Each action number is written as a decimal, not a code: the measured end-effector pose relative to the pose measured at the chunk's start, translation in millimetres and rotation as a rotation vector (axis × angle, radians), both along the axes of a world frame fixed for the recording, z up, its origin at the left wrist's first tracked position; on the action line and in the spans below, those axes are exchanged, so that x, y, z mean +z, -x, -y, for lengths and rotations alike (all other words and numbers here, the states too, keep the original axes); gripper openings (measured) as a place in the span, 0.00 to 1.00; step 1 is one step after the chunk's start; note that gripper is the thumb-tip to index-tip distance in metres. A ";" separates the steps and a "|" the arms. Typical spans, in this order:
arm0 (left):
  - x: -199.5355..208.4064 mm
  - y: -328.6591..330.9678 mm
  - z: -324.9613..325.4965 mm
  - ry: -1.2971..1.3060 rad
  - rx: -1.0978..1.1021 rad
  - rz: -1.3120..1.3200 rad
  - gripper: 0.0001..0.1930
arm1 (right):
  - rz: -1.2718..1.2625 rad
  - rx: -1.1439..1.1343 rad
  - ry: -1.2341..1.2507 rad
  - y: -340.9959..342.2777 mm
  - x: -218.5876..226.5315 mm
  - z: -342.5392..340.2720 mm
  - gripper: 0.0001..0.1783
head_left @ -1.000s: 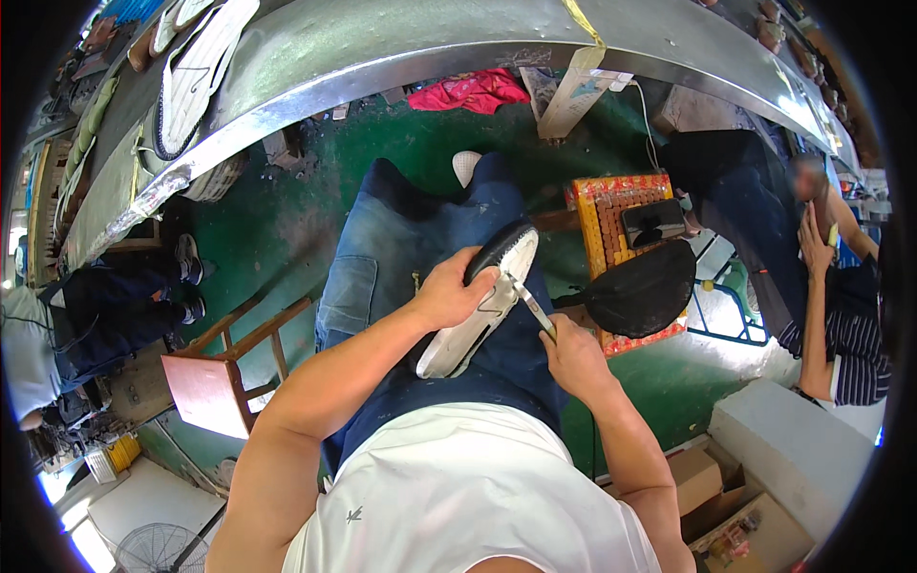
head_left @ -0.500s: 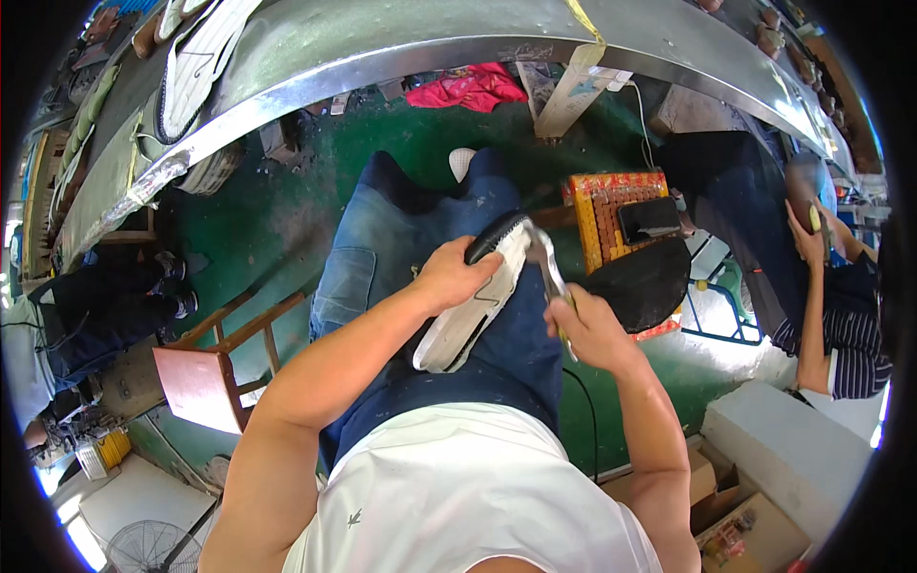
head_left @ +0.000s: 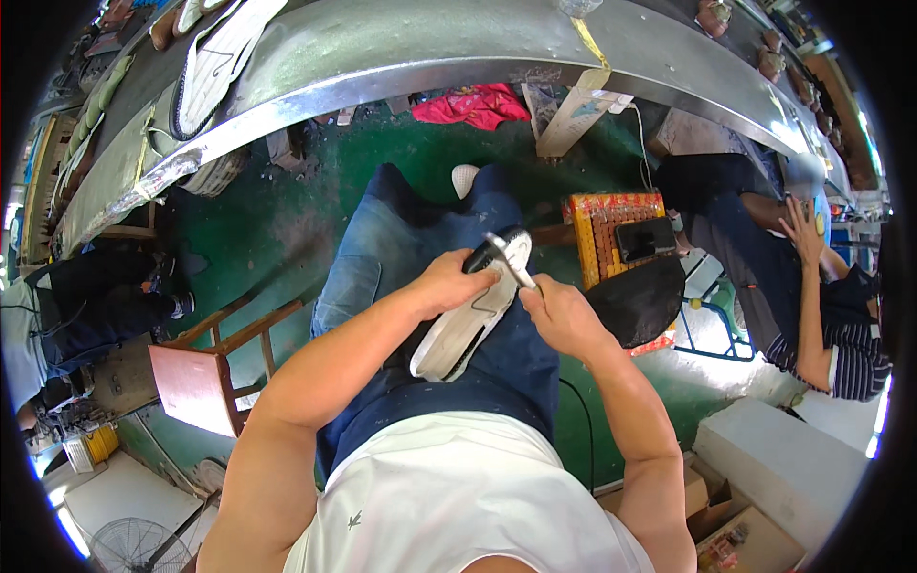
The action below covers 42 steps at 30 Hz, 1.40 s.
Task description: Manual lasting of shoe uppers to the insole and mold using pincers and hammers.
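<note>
Two hands, left hand [head_left: 449,284] gripping shoe [head_left: 473,306], right hand [head_left: 559,315] beside

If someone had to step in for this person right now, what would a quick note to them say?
Left hand: grips the shoe, sole up, across the lap.
Right hand: holds a thin metal tool, its tip at the shoe's toe end.
Nearby: orange stool with a phone and a black pouch to the right.
Done: shoe steadied, tool at the sole edge.
Left: I cannot tell how much of the edge is worked.
</note>
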<state>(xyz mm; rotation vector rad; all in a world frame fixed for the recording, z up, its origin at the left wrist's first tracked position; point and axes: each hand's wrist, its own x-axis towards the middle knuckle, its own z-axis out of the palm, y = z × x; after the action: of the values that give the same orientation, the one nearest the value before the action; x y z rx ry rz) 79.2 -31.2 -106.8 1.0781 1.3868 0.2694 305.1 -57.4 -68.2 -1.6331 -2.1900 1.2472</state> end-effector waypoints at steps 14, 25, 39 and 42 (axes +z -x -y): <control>-17.9 24.2 -22.4 0.339 0.012 0.347 0.30 | 0.006 0.274 -0.087 6.3 14.5 45.9 0.22; -14.6 27.4 -17.3 0.327 0.034 0.308 0.33 | 0.231 0.391 -0.231 32.7 29.0 43.3 0.18; -40.4 34.6 -15.7 0.215 0.124 0.334 0.28 | -0.028 0.181 -0.437 17.4 -31.8 82.1 0.16; -29.2 25.9 -10.9 0.184 -0.002 0.240 0.27 | 0.166 0.174 -0.252 13.2 -10.3 98.9 0.14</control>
<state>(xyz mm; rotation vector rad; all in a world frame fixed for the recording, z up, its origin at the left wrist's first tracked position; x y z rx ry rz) 53.3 -20.3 -136.0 0.8658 1.1715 0.2556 291.9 -156.3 -78.4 -1.5230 -2.5154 0.8516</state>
